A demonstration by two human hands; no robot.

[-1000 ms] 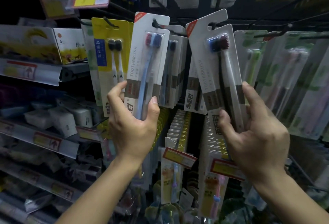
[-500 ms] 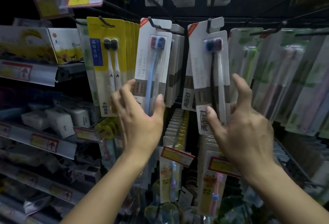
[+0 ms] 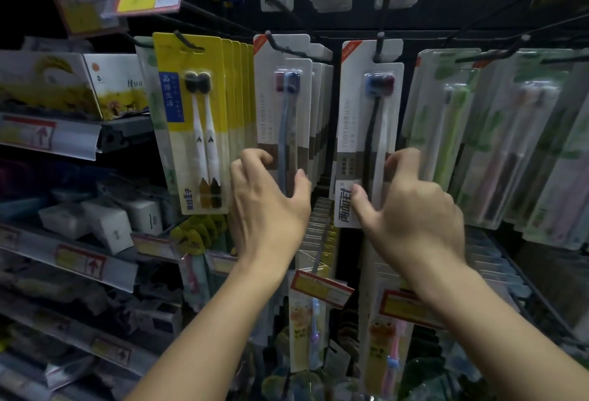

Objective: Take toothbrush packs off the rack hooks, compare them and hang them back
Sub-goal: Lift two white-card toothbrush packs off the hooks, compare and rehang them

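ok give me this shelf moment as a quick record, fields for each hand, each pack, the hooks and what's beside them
left hand: fingers curled round the lower part of the left white pack, thumb on its front
right hand: grips the lower part of the right white pack
left white pack: hangs on the left hook, upright, front of a row of like packs
right white pack: hangs on the right hook, upright
beside: yellow pack on the left, green packs on the right
task stage: both packs are on their hooks, hands not yet off
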